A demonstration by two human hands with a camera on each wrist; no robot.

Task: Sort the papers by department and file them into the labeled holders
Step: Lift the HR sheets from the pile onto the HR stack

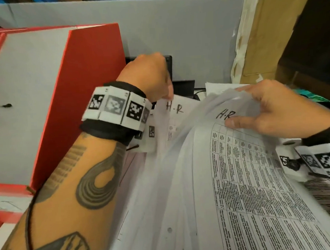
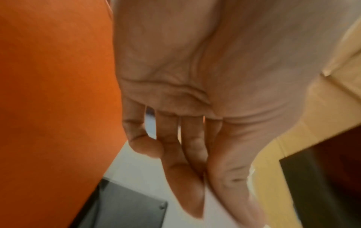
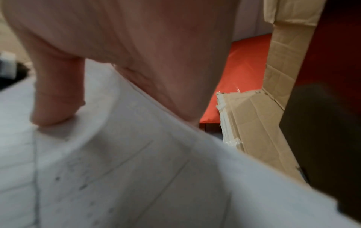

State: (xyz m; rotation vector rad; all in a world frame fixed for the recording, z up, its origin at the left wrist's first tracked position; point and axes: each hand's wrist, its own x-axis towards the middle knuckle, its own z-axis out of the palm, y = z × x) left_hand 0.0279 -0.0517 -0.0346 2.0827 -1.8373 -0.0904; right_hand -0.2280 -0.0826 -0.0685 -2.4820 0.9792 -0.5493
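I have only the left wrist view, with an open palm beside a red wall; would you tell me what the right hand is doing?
Observer: The head view shows the right hand pinching the top of a printed sheet marked H-R, with its thumb on top.
Operator: Thank you. Is any other paper marked that way?
Observer: Yes, a second sheet marked H-R shows just below the left hand.
Operator: And what is the red wall?
Observer: It is the side of a red holder standing left of that hand. I cannot see a readable label on it.
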